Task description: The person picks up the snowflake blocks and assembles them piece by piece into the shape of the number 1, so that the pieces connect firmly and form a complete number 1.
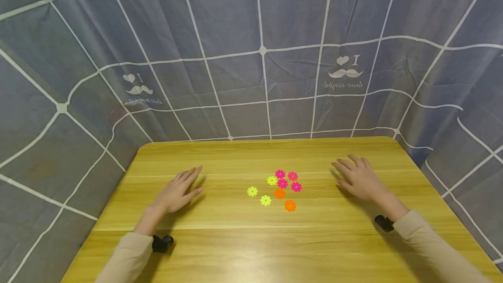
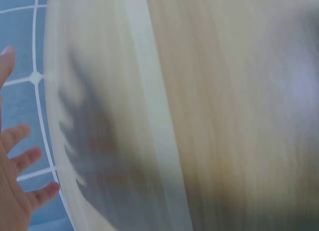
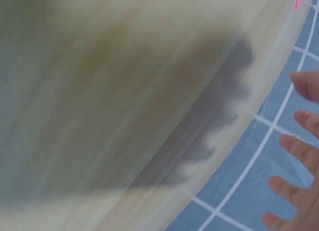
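Observation:
Several small, notched round discs lie flat in a loose group near the middle of the table. Three are yellow-green, like the leftmost disc (image 1: 252,191); a cluster of pink discs (image 1: 282,183) sits toward the back, and two orange discs (image 1: 290,205) lie nearer the front. Left of the group, my left hand (image 1: 178,191) hovers over the table with fingers extended and holds nothing. On the other side my right hand (image 1: 359,180) is held out with spread fingers, also holding nothing. Both wrist views show spread fingers and the hands' shadows on the wood.
The wood-grain table (image 1: 235,252) has rounded far corners. Behind it and at both sides hangs a grey-blue curtain (image 1: 228,77) with white grid lines. A black wrist device (image 1: 162,243) shows beneath the left cuff, another device (image 1: 384,223) by the right.

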The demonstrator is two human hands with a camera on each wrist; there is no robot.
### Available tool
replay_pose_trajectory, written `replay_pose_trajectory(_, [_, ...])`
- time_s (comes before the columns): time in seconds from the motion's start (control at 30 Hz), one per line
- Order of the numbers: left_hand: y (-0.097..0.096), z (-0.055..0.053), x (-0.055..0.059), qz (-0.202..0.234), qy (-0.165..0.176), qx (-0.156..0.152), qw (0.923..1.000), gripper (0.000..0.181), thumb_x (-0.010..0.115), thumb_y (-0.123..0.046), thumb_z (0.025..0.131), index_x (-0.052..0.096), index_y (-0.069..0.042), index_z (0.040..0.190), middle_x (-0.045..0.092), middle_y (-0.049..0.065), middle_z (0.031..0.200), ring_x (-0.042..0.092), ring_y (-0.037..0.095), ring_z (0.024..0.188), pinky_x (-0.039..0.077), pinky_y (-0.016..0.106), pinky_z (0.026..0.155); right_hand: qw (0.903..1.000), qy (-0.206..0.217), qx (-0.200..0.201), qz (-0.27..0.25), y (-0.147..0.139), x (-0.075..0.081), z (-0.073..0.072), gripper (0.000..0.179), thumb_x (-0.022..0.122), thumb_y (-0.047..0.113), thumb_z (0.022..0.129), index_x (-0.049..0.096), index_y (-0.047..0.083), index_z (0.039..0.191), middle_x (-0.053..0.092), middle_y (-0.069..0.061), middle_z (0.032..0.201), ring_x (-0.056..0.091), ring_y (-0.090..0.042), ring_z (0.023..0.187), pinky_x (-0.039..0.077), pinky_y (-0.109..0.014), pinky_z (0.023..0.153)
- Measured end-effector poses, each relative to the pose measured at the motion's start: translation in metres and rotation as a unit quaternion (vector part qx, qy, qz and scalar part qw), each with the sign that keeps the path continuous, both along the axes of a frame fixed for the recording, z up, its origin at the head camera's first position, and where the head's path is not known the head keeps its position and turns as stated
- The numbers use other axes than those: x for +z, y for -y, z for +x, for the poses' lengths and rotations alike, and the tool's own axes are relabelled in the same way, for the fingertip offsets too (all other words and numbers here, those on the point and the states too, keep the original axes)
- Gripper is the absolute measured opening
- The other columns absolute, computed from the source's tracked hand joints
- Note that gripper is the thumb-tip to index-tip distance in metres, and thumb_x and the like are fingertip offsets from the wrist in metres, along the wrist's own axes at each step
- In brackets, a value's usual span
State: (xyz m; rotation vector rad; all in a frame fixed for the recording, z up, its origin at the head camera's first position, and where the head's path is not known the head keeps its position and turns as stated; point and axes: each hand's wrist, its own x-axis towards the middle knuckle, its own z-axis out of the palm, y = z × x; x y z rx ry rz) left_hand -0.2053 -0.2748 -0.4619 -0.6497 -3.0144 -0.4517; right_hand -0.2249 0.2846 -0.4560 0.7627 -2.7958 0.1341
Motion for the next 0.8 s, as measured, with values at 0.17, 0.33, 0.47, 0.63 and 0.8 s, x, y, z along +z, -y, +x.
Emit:
replay_pose_trajectory(0.17, [-0.013, 0.0, 0.002, 0.009, -0.003, -0.006, 0.9999, 0.063, 0.054, -0.039, 0.097, 0.031, -0.013, 0.151, 0.041, 0.021, 0.147, 0.041, 0.044, 0.132, 0.034, 0.066, 0.102, 0.9997, -0.024, -0.001, -0.002, 0.01, -0.001, 0.004, 0.051, 0.069, 0.023, 0.087, 0.054, 0.005, 0.133, 0.056, -0.02, 0.132, 0.043, -0.048, 0.125, 0.031, -0.067, 0.1])
replay_pose_trajectory(0.33, [-0.029, 0.001, 0.002, 0.001, -0.017, -0.016, 0.9997, 0.063, 0.058, -0.036, 0.096, 0.034, -0.014, 0.149, 0.047, 0.019, 0.143, 0.046, 0.043, 0.128, 0.038, 0.063, 0.1, 0.9995, -0.024, -0.006, -0.02, 0.021, -0.001, 0.004, 0.048, 0.069, 0.02, 0.087, 0.056, 0.005, 0.13, 0.059, -0.018, 0.127, 0.047, -0.046, 0.122, 0.036, -0.065, 0.099])
replay_pose_trajectory(0.47, [-0.046, 0.001, 0.005, 0.007, -0.03, -0.024, 0.9992, 0.062, 0.06, -0.034, 0.095, 0.036, -0.015, 0.149, 0.049, 0.018, 0.141, 0.048, 0.042, 0.127, 0.04, 0.061, 0.1, 0.9984, -0.04, -0.003, -0.04, 0.03, -0.003, 0.003, 0.043, 0.069, 0.017, 0.085, 0.059, 0.006, 0.126, 0.063, -0.017, 0.12, 0.05, -0.044, 0.118, 0.038, -0.063, 0.096])
replay_pose_trajectory(0.63, [-0.067, 0.0, 0.007, 0.012, -0.044, -0.026, 0.9986, 0.058, 0.061, -0.031, 0.094, 0.041, -0.016, 0.146, 0.055, 0.015, 0.135, 0.053, 0.037, 0.124, 0.044, 0.055, 0.099, 0.9973, -0.05, 0.005, -0.054, 0.042, -0.003, 0.003, 0.042, 0.07, 0.016, 0.084, 0.061, 0.006, 0.124, 0.065, -0.016, 0.114, 0.054, -0.039, 0.111, 0.043, -0.06, 0.093])
replay_pose_trajectory(0.8, [-0.085, -0.001, 0.005, 0.028, -0.046, -0.016, 0.9984, 0.051, 0.063, -0.027, 0.093, 0.049, -0.015, 0.141, 0.06, 0.014, 0.129, 0.055, 0.034, 0.12, 0.047, 0.053, 0.096, 0.9963, -0.046, 0.012, -0.071, 0.054, -0.004, 0.007, 0.039, 0.071, 0.016, 0.084, 0.063, 0.006, 0.121, 0.068, -0.014, 0.11, 0.056, -0.035, 0.105, 0.046, -0.057, 0.089])
